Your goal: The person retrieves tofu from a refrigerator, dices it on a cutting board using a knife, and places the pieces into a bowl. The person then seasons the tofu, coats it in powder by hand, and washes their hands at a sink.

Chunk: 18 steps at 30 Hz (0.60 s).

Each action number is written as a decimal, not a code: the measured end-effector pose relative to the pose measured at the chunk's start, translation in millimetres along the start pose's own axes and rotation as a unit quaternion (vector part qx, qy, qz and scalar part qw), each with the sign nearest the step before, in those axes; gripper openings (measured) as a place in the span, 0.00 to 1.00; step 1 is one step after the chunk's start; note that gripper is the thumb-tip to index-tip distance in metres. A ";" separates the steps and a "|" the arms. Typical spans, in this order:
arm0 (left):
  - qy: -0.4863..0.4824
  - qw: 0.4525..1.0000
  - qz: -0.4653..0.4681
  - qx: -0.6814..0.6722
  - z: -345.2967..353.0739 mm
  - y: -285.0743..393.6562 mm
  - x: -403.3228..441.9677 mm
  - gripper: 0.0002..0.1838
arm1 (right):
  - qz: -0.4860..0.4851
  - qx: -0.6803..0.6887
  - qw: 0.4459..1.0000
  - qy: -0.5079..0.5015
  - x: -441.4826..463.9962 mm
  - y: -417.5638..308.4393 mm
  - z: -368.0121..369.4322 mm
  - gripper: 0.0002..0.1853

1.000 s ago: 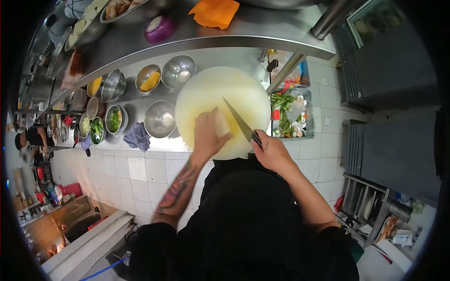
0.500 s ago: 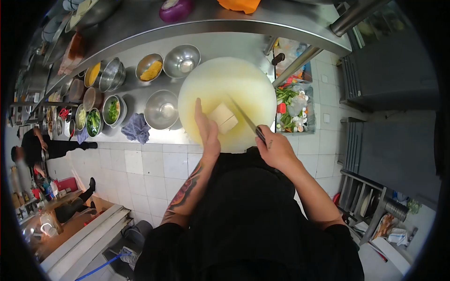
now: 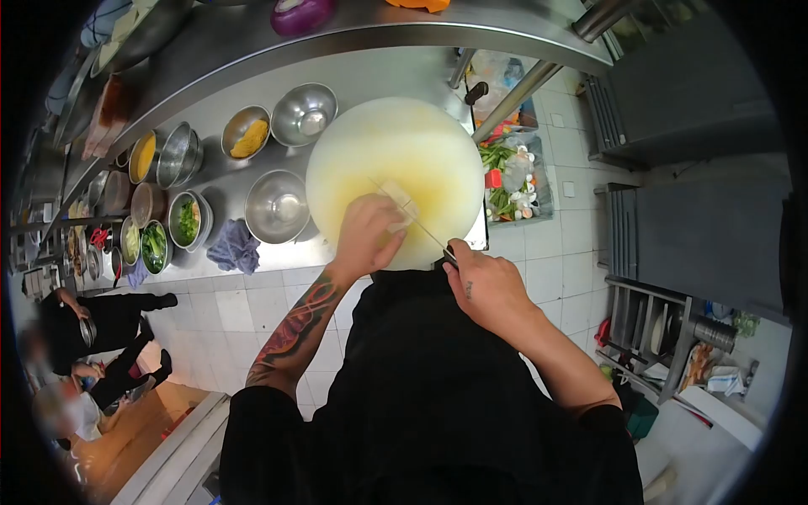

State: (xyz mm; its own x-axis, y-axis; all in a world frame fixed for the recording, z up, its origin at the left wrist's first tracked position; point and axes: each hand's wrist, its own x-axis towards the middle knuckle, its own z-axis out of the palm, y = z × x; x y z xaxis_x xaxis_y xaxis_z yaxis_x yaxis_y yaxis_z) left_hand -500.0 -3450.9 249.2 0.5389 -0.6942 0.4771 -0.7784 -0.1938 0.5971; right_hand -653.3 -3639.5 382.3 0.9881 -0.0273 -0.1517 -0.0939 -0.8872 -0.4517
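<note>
A pale, cream-coloured block that looks like tofu (image 3: pixel 394 190) lies on the round white cutting board (image 3: pixel 387 130), whose middle is stained yellow. My left hand (image 3: pixel 367 234) rests over the near left side of the block, fingers bent against it and hiding part of it. In my right hand (image 3: pixel 490 286) is the handle of a kitchen knife (image 3: pixel 432 238), fingers wrapped round it. The blade slants up and left across the block. Whether its edge is inside the block I cannot tell.
Left of the board stand a steel bowl (image 3: pixel 278 207), another steel bowl (image 3: pixel 305 114) and a bowl with yellow food (image 3: pixel 246 135). A bluish cloth (image 3: pixel 234 247) lies near the counter edge. A bin of vegetable scraps (image 3: pixel 515 181) is at right. Two people are at far left.
My left hand has gone from upright and flat beside the block to bent over it. The knife has shifted left, its blade now across the block. A second person shows more at far left.
</note>
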 end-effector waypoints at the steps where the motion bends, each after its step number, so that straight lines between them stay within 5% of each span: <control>1: -0.001 1.000 0.000 0.003 0.9 -1.3 -0.9 0.14 | 0.001 -0.001 1.000 -0.001 1.6 -1.0 -0.4 0.10; 18: 0.019 1.000 -0.022 -0.004 9.9 -3.0 -3.9 0.12 | 0.032 0.012 0.997 -0.070 10.0 -12.5 -10.7 0.11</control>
State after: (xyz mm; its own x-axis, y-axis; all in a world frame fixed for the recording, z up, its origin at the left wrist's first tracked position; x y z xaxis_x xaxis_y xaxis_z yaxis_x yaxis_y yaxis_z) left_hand -503.0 -3454.5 239.2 0.5847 -0.6579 0.4746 -0.7512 -0.2182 0.6230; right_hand -640.9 -3633.6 395.8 0.9532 -0.0168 -0.3020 -0.1603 -0.8747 -0.4573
